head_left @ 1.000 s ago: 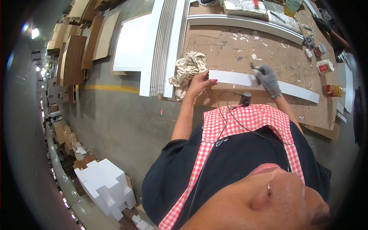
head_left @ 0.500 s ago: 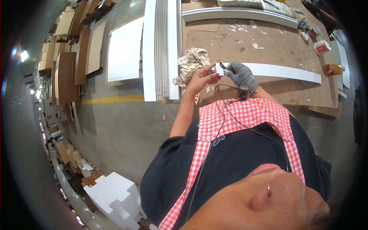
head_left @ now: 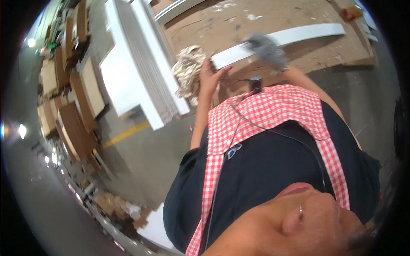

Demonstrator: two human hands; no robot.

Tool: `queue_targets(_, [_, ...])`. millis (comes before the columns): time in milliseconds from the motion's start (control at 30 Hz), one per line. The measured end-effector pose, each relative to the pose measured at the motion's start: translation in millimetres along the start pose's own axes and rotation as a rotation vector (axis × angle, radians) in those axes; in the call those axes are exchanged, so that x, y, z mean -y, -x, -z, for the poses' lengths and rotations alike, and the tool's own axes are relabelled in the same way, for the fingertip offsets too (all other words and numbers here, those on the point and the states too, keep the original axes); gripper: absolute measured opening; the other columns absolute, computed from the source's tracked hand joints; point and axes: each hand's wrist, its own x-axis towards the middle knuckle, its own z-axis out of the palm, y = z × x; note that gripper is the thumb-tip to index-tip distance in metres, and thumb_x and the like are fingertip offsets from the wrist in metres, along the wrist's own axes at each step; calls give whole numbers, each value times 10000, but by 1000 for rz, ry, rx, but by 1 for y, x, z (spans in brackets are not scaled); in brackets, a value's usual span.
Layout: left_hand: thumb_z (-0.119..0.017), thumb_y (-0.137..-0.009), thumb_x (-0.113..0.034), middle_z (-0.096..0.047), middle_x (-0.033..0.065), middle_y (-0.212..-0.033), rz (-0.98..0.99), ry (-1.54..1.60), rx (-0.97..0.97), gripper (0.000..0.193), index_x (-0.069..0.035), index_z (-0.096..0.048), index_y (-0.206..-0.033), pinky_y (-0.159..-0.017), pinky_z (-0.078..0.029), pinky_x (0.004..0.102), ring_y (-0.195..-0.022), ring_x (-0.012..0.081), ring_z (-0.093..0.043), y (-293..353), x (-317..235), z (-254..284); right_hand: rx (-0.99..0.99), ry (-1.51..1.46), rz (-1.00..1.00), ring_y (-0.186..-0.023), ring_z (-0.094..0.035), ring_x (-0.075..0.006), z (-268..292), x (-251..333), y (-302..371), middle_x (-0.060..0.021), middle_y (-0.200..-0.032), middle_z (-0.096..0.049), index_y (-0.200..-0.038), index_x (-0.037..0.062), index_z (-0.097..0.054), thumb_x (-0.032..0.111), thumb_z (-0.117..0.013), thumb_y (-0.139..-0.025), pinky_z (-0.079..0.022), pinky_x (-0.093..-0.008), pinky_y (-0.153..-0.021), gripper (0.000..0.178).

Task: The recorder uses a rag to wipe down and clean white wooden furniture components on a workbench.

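Observation:
A long white strip (head_left: 307, 35) lies across the brown work table, its left end slightly raised toward me. My left hand (head_left: 209, 74), bare with red nails, grips that end between thumb and fingers. Over the strip is my right hand (head_left: 268, 52) in a grey knitted glove, smeared by motion. A small black tool, plainer half a second ago, shows only as a dark blur at its fingertips. Crumpled cream paper (head_left: 188, 70) sits just left of my left hand.
Long white panels (head_left: 141, 68) are stacked at the table's left. Another white profile (head_left: 181, 9) lies farther back. The table (head_left: 205, 32) carries white scraps. Brown cartons (head_left: 77, 123) stand far left, and an orange-red container (head_left: 352, 13) at the far right. A dark cable crosses my checked apron.
The view has turned, tilting the table. My left hand has a wider hold on the strip's end. My gloved right hand has moved away from the left one, along the strip to the right.

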Motion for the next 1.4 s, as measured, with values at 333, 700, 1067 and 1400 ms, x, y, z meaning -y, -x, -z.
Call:
queue_targets(333, [-713,-788,38,-631,81,-939,34,-60,-44,538,18,-466,-1266,-575,-488,236,-721,122,-614,-6,-4,-7,-29,1338,-275,-1032,-585,-313,168,-248,52,-156,-1071,-634,-1050,28,-633,175,-451,-901,-480,-415,-876,277])
queue_targets(700, [-670,-845,2,-636,99,-919,144,-77,-28,531,19,-423,-1314,-662,-510,252,-778,146,-637,-21,-4,18,-582,689,-528,-867,-612,-394,287,-340,43,-210,-880,-638,-942,68,-640,252,-561,-866,-494,-419,-760,214])
queue_targets(1067, [-663,-815,45,-654,78,-1003,234,-206,6,404,62,-540,-1198,-728,-516,258,-896,139,-618,-25,-42,64,-98,1041,-197,-923,-603,-386,297,-303,26,-219,-1016,-635,-1015,35,-658,320,-461,-899,-456,-435,-818,366])
queue_targets(1400, [-693,-811,29,-666,126,-1066,163,-178,61,694,54,-340,-1407,-805,-546,271,-917,155,-648,-5,-61,113,-411,744,-623,-744,-634,-301,275,-288,28,-177,-795,-657,-778,35,-627,376,-533,-907,-499,-400,-634,377])
